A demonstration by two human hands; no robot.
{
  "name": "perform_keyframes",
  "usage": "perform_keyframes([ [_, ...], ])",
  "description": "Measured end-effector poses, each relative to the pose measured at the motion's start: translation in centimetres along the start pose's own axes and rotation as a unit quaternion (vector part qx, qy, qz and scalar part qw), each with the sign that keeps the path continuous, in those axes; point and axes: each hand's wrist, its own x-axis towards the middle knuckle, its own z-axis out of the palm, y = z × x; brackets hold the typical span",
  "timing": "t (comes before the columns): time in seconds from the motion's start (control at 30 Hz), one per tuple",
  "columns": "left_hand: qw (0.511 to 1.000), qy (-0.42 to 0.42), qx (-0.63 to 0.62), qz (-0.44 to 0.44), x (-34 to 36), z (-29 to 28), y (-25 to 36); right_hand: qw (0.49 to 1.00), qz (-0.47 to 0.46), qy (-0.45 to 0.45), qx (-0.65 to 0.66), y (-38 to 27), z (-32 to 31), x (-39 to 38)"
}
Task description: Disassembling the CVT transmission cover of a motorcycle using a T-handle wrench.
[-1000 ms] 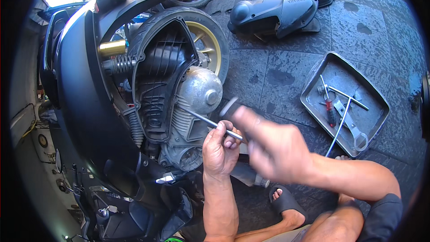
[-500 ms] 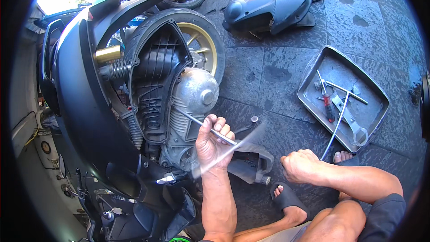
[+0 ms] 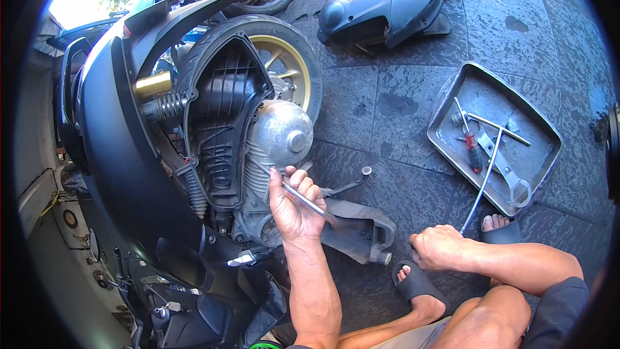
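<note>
My left hand (image 3: 297,205) is wrapped loosely round the shaft of a T-handle wrench (image 3: 311,203). The wrench's far end reaches the finned engine casing (image 3: 255,178) of the scooter, below a round silver cover (image 3: 282,128). Its crossbar is smeared by motion. My right hand (image 3: 439,247) is curled closed above my knee, and whatever it may hold is hidden. Just beyond its knuckles ends the shaft of another T-handle wrench (image 3: 485,178), which lies across the rim of a metal tray (image 3: 460,145).
The tray also holds a red-handled screwdriver (image 3: 472,148) and a flat holding tool (image 3: 500,163). Black plastic covers (image 3: 384,13) lie on the tiled floor at the back. A dark scooter body (image 3: 119,129) fills the left; its muffler (image 3: 355,229) is beside my left wrist. My sandalled foot (image 3: 420,291) is nearby.
My left hand has shifted slightly left, and the wrench's crossbar, earlier a pale streak, has turned to another angle. My right hand stays closed in nearly the same place.
</note>
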Motion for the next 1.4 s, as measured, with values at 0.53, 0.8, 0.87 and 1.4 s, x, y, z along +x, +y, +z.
perform_keyframes([
  [0.53,0.984,0.110,0.083,0.114,0.8,-0.3,0.8,0.996,0.019,-0.003,0.086,0.5,0.3,0.0],
  [0.8,0.980,0.084,0.147,0.109,0.7,-1.3,0.2,0.989,0.019,0.018,0.148,0.3,-0.6,-0.1],
  [0.87,0.977,0.090,0.150,0.123,-0.4,-1.7,-1.5,0.985,0.019,0.017,0.168,0.4,-0.8,0.2],
  [1.4,0.791,0.364,0.337,0.359,-1.5,-7.4,6.9,0.874,-0.177,0.086,0.445,-8.9,-3.3,5.3],
])
